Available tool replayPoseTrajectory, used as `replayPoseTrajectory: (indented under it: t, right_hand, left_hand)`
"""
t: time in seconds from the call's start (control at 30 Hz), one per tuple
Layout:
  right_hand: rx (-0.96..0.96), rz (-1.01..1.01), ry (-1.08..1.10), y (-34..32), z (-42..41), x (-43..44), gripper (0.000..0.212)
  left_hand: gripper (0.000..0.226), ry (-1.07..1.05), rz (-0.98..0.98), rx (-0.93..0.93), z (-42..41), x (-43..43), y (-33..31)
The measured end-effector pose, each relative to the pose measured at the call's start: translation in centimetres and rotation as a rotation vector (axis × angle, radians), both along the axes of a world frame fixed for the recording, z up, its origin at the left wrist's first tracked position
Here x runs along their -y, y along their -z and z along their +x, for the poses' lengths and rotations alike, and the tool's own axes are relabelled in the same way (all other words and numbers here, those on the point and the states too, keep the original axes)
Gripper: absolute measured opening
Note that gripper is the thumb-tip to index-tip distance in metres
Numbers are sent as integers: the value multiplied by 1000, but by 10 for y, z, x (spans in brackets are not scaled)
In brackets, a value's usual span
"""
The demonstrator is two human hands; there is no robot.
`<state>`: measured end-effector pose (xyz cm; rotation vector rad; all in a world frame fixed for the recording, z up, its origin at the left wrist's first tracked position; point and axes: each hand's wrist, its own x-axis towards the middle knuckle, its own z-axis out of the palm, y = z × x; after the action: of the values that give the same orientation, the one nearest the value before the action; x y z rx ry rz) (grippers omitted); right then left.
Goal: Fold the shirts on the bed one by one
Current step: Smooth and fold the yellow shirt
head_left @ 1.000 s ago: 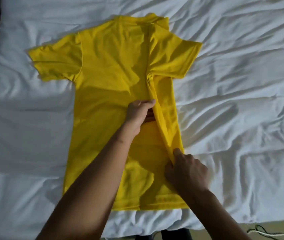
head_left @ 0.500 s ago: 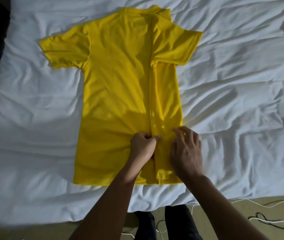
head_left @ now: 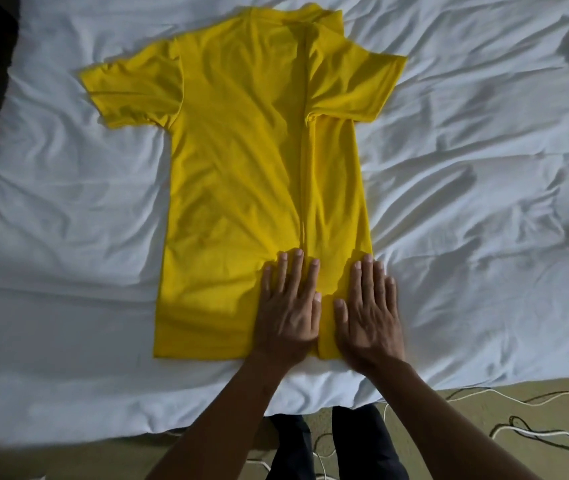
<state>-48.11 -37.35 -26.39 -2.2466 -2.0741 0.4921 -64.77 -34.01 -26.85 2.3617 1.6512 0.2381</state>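
Yellow shirt (head_left: 241, 188) was laid flat at centre of the white bed (head_left: 68, 237), collar at 12 o'clock, hem at 6. Right side was folded inward along a lengthwise crease; left sleeve was spread toward 10 o'clock. Left hand (head_left: 290, 313) and right hand (head_left: 367, 317) were pressed flat, fingers extended, nothing gripped, side by side on the folded panel near the hem

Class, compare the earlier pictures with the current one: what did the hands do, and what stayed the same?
Both hands let go of the folded right edge and moved down to the hem. The left hand and right hand now press flat on the yellow shirt. The left sleeve remains unfolded on the bed.
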Motion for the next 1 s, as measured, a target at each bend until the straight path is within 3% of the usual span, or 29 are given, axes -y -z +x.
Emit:
replayPoseTrajectory:
  t: [0.33,0.7,0.87,1.0]
  right_hand:
    - [-67,52,9,-20,-6,-15,71]
    - [-113,191,-227,-40,-72,-182,69]
    - [-117,251,-325,-37,-110,-258,68]
    - [-97,288,-345,-30,-147,-333,64]
  left_hand:
    - [43,-202,132,72,-26,-41,-13]
    - [37,-528,311,-24,-89,-190,-15]
    - [41,-763,117,-94,-117,-243,-17]
    - [42,-911,50,86,-137,-283,-9]
